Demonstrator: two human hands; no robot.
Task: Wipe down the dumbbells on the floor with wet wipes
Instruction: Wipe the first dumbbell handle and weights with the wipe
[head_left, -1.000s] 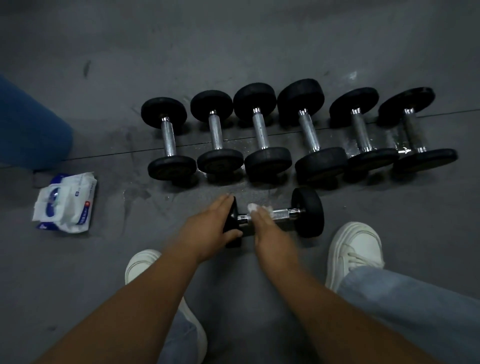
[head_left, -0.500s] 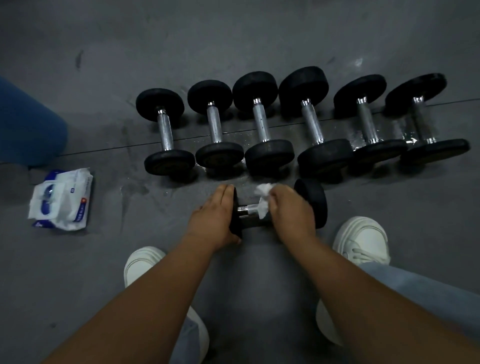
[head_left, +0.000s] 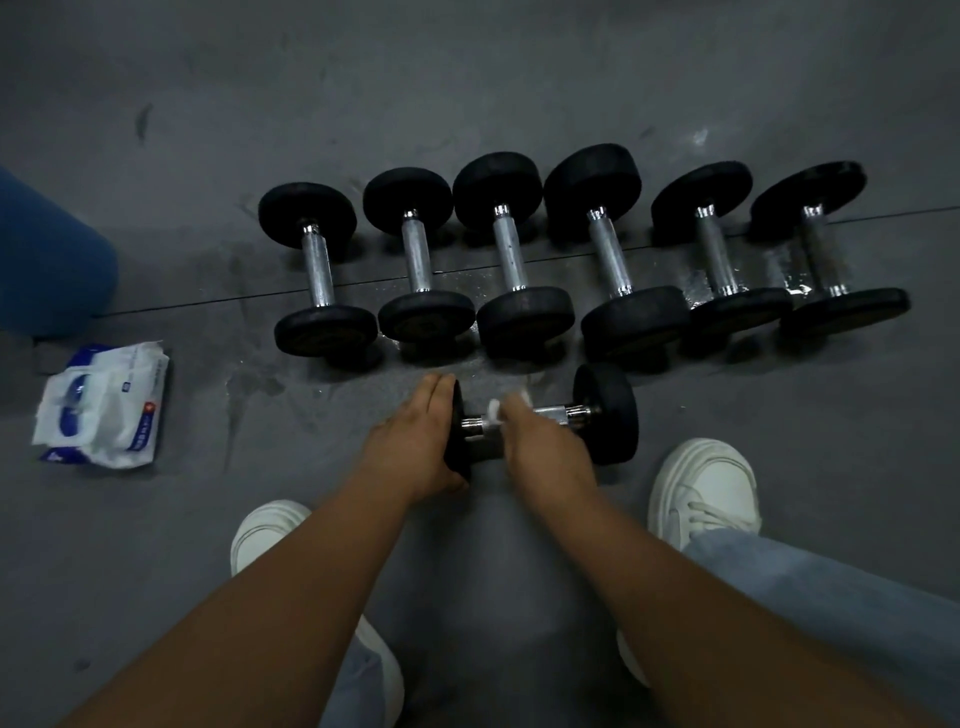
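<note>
A crouching person cleans one dumbbell (head_left: 608, 413) lying crosswise on the grey floor (head_left: 519, 78), just in front of a row of six others (head_left: 511, 254). The left hand (head_left: 415, 441), fingers straight, braces its left end weight, while the right hand (head_left: 543, 449) pinches a wet wipe (head_left: 494, 410) against the chrome handle. Done well, the brace should stop any rolling while the wipe wraps the bar, collar to collar. A wipe pack (head_left: 104, 410) lies well to the left.
</note>
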